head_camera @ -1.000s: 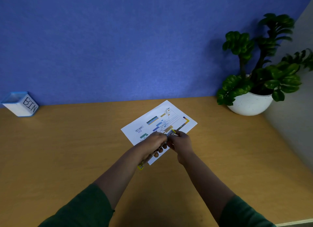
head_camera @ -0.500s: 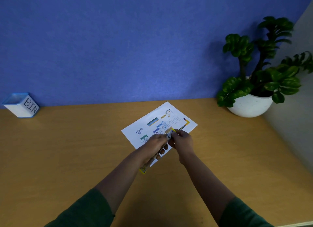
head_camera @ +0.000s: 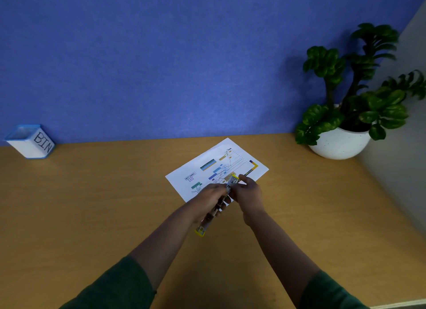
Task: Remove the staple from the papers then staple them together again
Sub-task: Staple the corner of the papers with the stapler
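Here the left hand point(head_camera: 211, 193) grips the stapler point(head_camera: 216, 208) over the papers point(head_camera: 216, 168); the right hand point(head_camera: 247, 190) pinches its tip, perhaps steadying it.

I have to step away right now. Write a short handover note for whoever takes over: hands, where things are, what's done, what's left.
Left hand: grips the yellow stapler, held over the near edge of the papers.
Right hand: fingers pinched at the stapler's front end.
Papers lie flat on the wooden desk, printed side up; the bin stands far left by the wall.
Done: cannot tell whether the old staple is out.
Left: check that, then staple the papers again.
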The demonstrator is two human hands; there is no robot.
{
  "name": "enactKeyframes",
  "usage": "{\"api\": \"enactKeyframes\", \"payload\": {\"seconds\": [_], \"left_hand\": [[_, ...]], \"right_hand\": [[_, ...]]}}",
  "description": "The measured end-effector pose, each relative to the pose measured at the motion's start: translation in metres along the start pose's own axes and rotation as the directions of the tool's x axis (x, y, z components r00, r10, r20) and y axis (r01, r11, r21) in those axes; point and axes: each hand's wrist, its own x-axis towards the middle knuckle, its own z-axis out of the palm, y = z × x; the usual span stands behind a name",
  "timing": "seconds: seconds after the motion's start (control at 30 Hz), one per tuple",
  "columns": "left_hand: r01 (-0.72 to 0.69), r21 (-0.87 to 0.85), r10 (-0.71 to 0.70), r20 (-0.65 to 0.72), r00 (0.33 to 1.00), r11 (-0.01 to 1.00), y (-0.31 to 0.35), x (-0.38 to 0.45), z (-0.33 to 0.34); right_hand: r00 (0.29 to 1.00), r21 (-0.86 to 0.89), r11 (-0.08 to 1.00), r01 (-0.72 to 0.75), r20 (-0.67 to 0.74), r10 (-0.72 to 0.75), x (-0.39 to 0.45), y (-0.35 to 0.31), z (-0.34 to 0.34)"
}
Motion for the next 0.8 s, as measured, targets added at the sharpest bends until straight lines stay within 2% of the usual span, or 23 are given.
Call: {"api": "enactKeyframes", "payload": {"seconds": [0.23,0.37,0.47,0.8], "left_hand": [[0.013,-0.09,-0.008,0.051,0.999,0.996,-0.003,-0.001,-0.003],[0.073,-0.178,-0.059,0.083,0.995,0.981,-0.003,0.001,-0.007],[0.097,-0.205,-0.077,0.1,0.992,0.974,-0.004,0.002,-0.009],[0.05,-0.065,-0.044,0.09,0.995,0.997,-0.002,0.002,-0.006]], "right_hand": [[0.999,0.045,0.998,-0.038,0.011,0.038,-0.003,-0.001,-0.002],[0.996,-0.065,0.998,0.022,0.083,-0.017,-0.008,0.0,-0.005],[0.995,-0.102,0.994,0.05,0.086,-0.041,-0.011,0.0,-0.005],[1.0,-0.064,0.998,0.013,0.019,-0.011,-0.01,-0.001,-0.004]]}}
